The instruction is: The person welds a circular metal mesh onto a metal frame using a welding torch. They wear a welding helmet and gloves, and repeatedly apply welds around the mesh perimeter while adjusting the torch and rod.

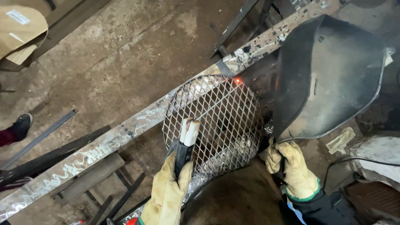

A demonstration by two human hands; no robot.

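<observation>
Over the spattered steel bench (pixel 125 129), round mesh grate (pixel 214 125) lies flat, ahead of both gloves. My left hand (pixel 168 193) is clenched round electrode holder (pixel 185 146), nearer the grate, pointing up-right toward the glowing spot (pixel 238 81). Right hand (pixel 291 168) grips welding shield (pixel 329 79).

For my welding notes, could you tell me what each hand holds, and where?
Left hand grips the electrode holder by its handle; right hand holds the dark welding shield by its bottom handle.

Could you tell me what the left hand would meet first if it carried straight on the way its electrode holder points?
Probably the round mesh grate: the left hand aims its electrode holder up over it, though height above the mesh is unclear.
</observation>
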